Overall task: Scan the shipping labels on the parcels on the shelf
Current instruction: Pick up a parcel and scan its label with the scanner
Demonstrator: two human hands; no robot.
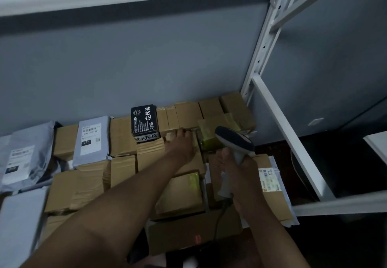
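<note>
Right hand (232, 163) wrapped around pale plastic grip of handheld scanner (234, 142); rounded dark head tilted toward shelf's back right corner, thin cable trailing down from grip. Left hand (182, 146) stretched forward, fingers straight, fingertips resting on flat cardboard box (184, 135) mid-shelf, just left of scanner head; nothing gripped. Small box with glossy yellow-green tape (208, 135) directly ahead of scanner. Parcels packed edge to edge across shelf: plain brown corrugated boxes (123, 135), matte, taped seams. Black printed carton (144, 121) with white characters standing near back edge, centre. Grey poly mailer with white label (92, 139) upright toward back left; crinkled silver-grey poly bag (27, 156) slumped at left edge, label facing up. Box with white shipping label (269, 180) at front right, beside white steel shelf upright (263, 47), perforated. Grey wall (146, 62) behind shelf.
</note>
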